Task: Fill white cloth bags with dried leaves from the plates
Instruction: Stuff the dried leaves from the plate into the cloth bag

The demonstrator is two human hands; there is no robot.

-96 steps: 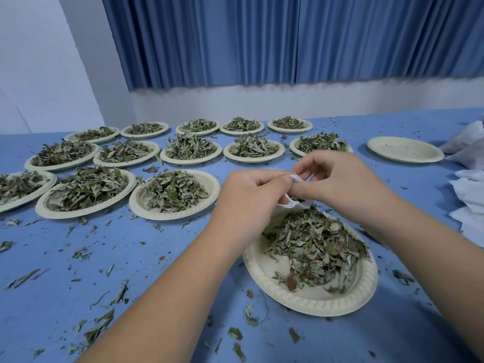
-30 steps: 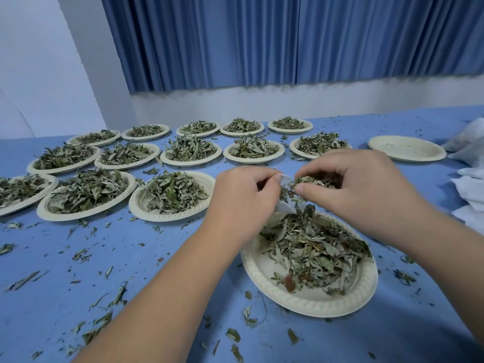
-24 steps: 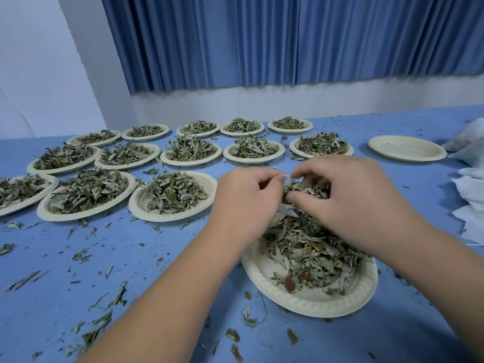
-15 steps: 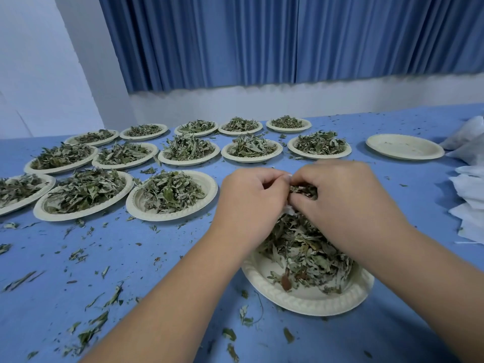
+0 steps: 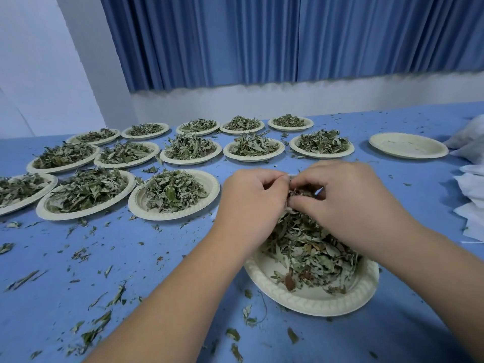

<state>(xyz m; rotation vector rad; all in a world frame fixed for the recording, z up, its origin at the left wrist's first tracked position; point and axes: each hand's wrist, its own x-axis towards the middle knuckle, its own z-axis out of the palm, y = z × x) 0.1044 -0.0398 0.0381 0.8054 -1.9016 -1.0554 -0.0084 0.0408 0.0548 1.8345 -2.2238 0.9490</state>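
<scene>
The left hand [image 5: 251, 205] pinches the mouth of a small white cloth bag [image 5: 287, 208], nearly hidden between the hands, while the right hand [image 5: 348, 205] clutches a clump of dried grey-green leaves [image 5: 301, 191] at that opening.

Both work just above the near round cream paper plate [image 5: 314, 302], whose leaf heap [image 5: 309, 252] is piled high, so this bag seems only begun. Beyond it, thirteen more heaped plates [image 5: 172, 195] wait in three rows. A single empty plate [image 5: 408, 145] at the far right suggests one serving is done, so most of the job appears left. At the right edge lie white cloth pieces [image 5: 471, 184], probably bags; whether any is filled cannot be told. The blue table [image 5: 131, 271], littered with leaf crumbs [image 5: 115, 297], runs to a white wall [image 5: 262, 100] under pleated blue curtains [image 5: 262, 35].
</scene>
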